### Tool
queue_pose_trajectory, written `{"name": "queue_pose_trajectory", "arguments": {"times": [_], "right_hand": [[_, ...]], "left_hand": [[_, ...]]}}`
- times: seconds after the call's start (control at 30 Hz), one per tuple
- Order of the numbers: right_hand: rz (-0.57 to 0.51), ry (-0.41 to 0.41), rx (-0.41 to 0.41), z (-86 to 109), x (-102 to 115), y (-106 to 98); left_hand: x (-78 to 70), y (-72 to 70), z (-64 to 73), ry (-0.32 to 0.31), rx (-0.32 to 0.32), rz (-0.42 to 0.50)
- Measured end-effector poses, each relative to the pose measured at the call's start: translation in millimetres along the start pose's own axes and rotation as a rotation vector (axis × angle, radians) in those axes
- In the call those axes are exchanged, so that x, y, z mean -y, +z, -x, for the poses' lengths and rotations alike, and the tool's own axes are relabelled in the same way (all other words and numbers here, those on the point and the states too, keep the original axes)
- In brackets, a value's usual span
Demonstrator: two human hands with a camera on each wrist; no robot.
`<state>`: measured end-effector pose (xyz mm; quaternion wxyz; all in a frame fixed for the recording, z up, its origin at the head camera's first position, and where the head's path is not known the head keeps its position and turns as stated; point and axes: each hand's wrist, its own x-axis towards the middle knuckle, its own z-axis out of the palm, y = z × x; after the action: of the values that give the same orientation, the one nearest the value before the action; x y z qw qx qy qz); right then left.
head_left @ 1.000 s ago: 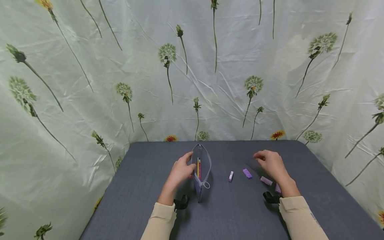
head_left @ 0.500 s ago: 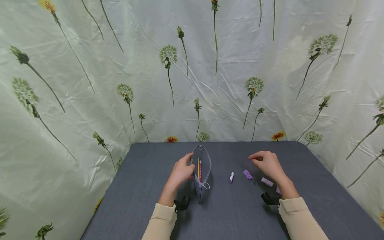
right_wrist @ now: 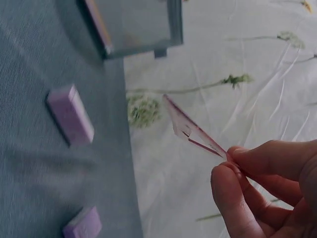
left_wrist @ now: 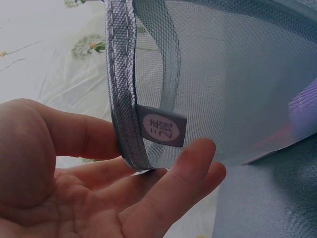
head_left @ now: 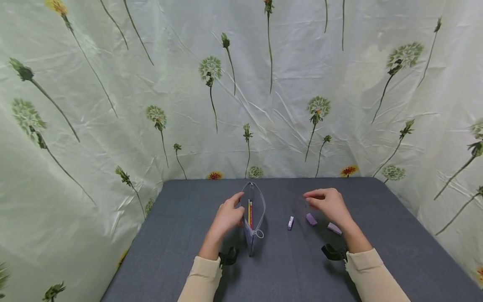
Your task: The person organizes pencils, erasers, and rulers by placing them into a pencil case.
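Observation:
My left hand (head_left: 226, 214) grips the rim of a see-through mesh zip pencil case (head_left: 250, 245), which stands upright with its mouth spread open. In the left wrist view the thumb and fingers pinch the grey zip edge (left_wrist: 124, 84) beside a small label (left_wrist: 163, 126). Pencils (head_left: 250, 214) stand inside the case. To the right, my right hand (head_left: 330, 205) is raised above the table, pinching a thin clear set square (right_wrist: 184, 123) with pinkish edges by one end. Below it lie a whitish-lilac eraser (head_left: 290, 223), a purple eraser (head_left: 311, 219) and a pale lilac eraser (head_left: 334, 228).
A dark grey cloth covers the table (head_left: 162, 251). Behind it hangs a pale curtain (head_left: 181, 84) printed with dandelions. A ring pull (head_left: 259, 233) hangs at the near end of the case's zip. Black straps sit on both wrists.
My right hand has moved left with the set square, towards the pencil case. Its wrist now hides another purple eraser seen earlier at the right. My left hand has stayed on the case.

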<state>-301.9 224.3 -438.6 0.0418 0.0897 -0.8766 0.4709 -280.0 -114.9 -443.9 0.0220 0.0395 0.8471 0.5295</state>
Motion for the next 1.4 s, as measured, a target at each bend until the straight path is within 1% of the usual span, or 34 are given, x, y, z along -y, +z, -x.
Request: {"name": "queue_pose_trajectory", "arguments": {"times": [0.17, 0.3, 0.43, 0.6, 0.67, 0.8, 0.87, 1.03, 1.2, 1.3, 1.4], "right_hand": [[-0.121, 0.027, -0.002, 0.9, 15.0, 0.6], [-0.19, 0.011, 0.023, 0.6, 23.4, 3.9], [-0.204, -0.006, 0.05, 0.2, 32.3, 11.0], [-0.2, -0.015, 0.053, -2.7, 48.3, 20.2], [-0.2, -0.032, 0.059, -4.0, 55.4, 24.3], [-0.201, -0.056, 0.066, -7.1, 66.5, 37.0], [-0.198, -0.052, 0.06, -9.1, 70.8, 46.0], [-0.17, -0.01, 0.05, -13.5, 79.9, 70.1], [-0.094, -0.011, 0.032, -17.6, 85.1, 87.1], [0.023, -0.045, 0.0, -22.1, 86.1, 94.4], [0.179, -0.076, -0.027, -25.3, 87.9, 100.1]], "left_hand": [[-4.2, 0.9, -4.2, 0.021, 0.006, -0.012], [-7.2, 2.0, -6.2, 0.025, 0.015, -0.003], [-7.0, 3.0, -4.2, 0.02, 0.022, 0.014], [-5.8, 3.3, -2.4, 0.017, 0.017, 0.021], [-6.1, 2.7, -1.9, 0.022, 0.016, 0.024], [-7.3, 1.1, -0.4, 0.026, 0.016, 0.033], [-7.6, 0.8, 0.4, 0.021, 0.02, 0.037], [-5.5, 1.2, 1.8, 0.013, 0.023, 0.04], [-4.2, 2.2, 1.7, 0.018, 0.016, 0.032], [-4.5, 2.1, 1.5, 0.016, 0.011, 0.027], [-4.6, 1.5, 1.1, 0.01, 0.007, 0.027]]}}
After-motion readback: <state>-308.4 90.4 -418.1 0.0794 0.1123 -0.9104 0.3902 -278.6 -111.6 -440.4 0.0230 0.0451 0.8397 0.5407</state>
